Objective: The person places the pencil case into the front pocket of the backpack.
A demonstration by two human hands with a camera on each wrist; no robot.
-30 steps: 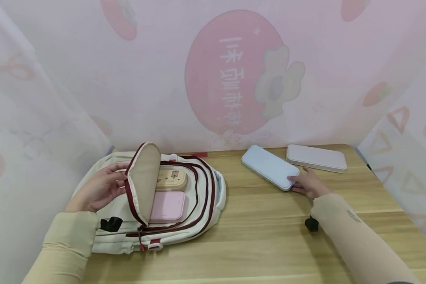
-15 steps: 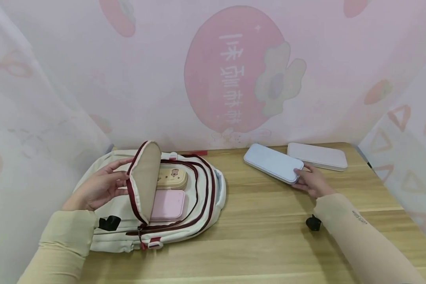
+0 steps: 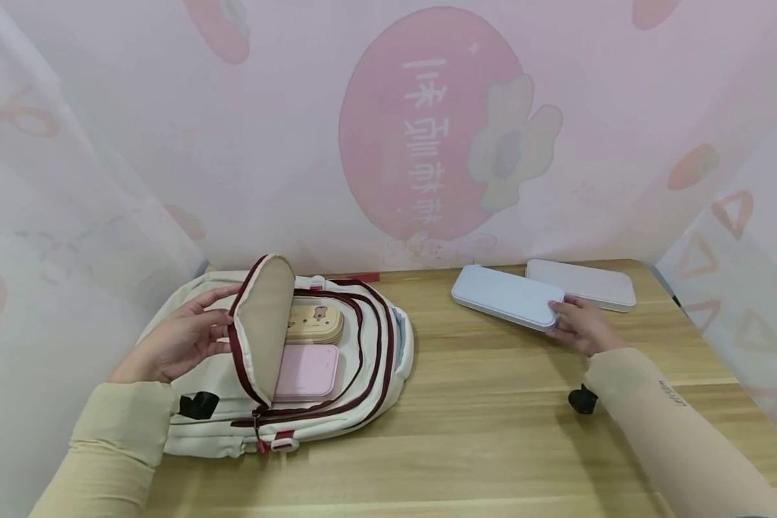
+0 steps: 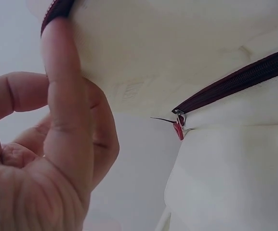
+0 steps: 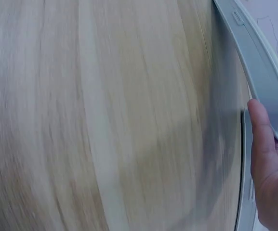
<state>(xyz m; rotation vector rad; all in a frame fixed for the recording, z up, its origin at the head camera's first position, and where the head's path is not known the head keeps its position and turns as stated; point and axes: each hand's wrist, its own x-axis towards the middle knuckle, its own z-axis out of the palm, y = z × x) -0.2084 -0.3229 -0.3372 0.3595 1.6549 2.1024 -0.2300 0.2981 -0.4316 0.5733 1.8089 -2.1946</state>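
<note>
L hand (image 3: 178, 338) holds the flap (image 3: 265, 324) of the bag (image 3: 372, 367) up by its zip edge, yellow case (image 3: 314, 324) & pink case (image 3: 307, 370) inside. Blue case (image 3: 506, 293) is tilted over the wood-grain table (image 3: 479, 439), R hand (image 3: 585, 325) pinching its rt end, thumb on top; looks stiff, prob light, maybe slick, so IMO grip it firmly thru its thickness. White case (image 3: 592, 280) sits just behind it, pale pink printed wall (image 3: 285, 144) at the back.

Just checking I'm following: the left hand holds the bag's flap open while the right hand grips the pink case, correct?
Not quite: the head view shows the right hand gripping the light blue case, not the pink case, which lies in the bag. The left hand does hold the flap open.
</note>
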